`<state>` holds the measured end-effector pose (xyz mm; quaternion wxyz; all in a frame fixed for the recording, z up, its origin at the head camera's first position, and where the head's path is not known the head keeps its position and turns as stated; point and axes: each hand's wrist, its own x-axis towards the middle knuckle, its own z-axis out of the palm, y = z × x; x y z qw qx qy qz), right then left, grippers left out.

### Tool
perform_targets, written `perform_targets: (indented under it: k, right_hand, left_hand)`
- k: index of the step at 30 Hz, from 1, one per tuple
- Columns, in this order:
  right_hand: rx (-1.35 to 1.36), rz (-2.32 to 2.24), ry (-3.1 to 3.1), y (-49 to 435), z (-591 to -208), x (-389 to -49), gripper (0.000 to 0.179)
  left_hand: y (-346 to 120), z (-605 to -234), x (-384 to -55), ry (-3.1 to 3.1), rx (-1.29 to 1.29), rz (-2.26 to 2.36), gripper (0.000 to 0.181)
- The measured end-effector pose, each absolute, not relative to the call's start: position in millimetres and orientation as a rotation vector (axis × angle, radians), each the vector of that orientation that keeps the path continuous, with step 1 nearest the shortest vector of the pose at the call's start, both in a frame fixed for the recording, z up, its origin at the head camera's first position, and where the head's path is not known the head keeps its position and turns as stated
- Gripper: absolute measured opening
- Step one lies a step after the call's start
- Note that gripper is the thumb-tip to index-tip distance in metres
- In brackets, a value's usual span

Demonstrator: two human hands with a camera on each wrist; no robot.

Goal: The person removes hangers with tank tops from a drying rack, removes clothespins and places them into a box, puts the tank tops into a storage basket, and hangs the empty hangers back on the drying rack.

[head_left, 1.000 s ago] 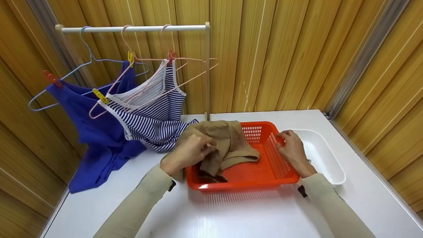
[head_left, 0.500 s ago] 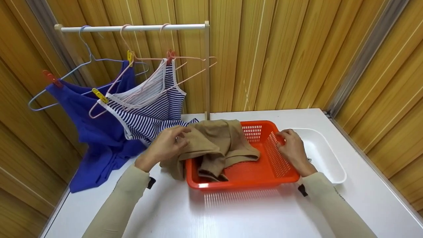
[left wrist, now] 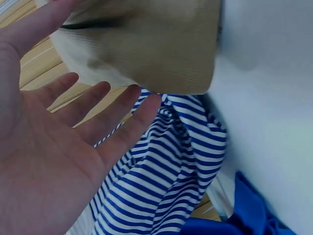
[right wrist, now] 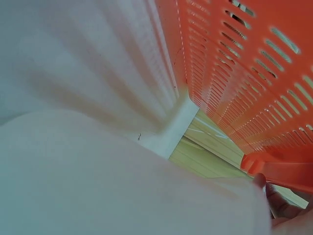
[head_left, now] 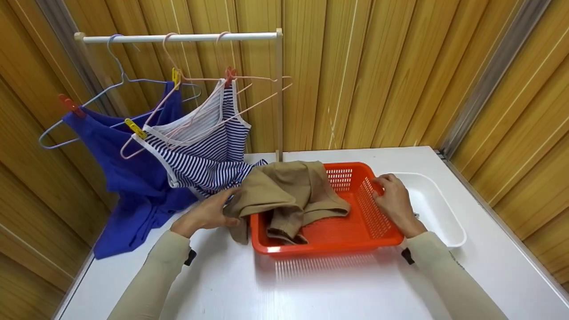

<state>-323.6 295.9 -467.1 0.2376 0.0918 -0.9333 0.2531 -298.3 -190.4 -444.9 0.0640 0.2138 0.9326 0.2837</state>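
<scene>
A tan garment (head_left: 284,189) drapes over the left end of a red plastic basket (head_left: 328,251), part of it hanging outside the rim. My left hand (head_left: 208,211) is at that hanging part, thumb and fingers spread. In the left wrist view the fingers (left wrist: 128,125) lie straight below the tan cloth, the palm facing the camera, with nothing gripped. My right hand (head_left: 393,202) holds the basket's right rim. In the right wrist view only a few of its fingertips (right wrist: 279,199) show at the rim.
Left, a rack (head_left: 195,37) carries a striped top (head_left: 209,164) and a blue garment (head_left: 138,186) on hangers with pegs. The striped top's hem lies against the tan garment. A white tray (head_left: 438,213) sits right of the basket. Wood-patterned walls (head_left: 355,80) enclose the table.
My left hand has let go of the tan cloth inside the basket and moved left to its outer hanging part, fingers spreading. The right hand stays on the rim.
</scene>
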Motion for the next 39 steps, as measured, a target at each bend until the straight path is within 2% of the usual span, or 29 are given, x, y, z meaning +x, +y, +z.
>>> perform_targets:
  k: [3,5,11,14,23,31,36,39]
  right_hand:
    - [0.25,0.694,-2.564,296,-467,-324,0.032]
    - [0.24,0.7,-2.576,296,-467,-325,0.033]
    - [0.223,0.73,-2.593,296,-468,-324,0.034]
    - [0.227,0.729,-2.584,295,-468,-324,0.034]
    - [0.243,0.69,-2.573,296,-468,-324,0.033]
    - [0.24,0.708,-2.573,296,-469,-325,0.033]
    - [0.229,0.716,-2.589,297,-469,-325,0.034]
    - [0.233,0.706,-2.587,298,-470,-326,0.034]
  left_hand:
    - [-189,-455,-301,2.805,0.661,0.896,0.088]
    - [-188,-460,-303,2.822,0.66,0.891,0.081]
    - [-187,-461,-306,2.951,0.654,0.876,0.03]
    - [-185,-454,-308,3.058,0.652,0.961,0.016]
    - [-161,-407,-316,3.311,0.573,1.235,0.014]
    - [-114,-374,-316,3.302,0.784,1.317,0.014]
    - [-89,-375,-307,3.24,0.981,1.294,0.012]
    - [-80,-382,-300,3.157,1.096,1.112,0.01]
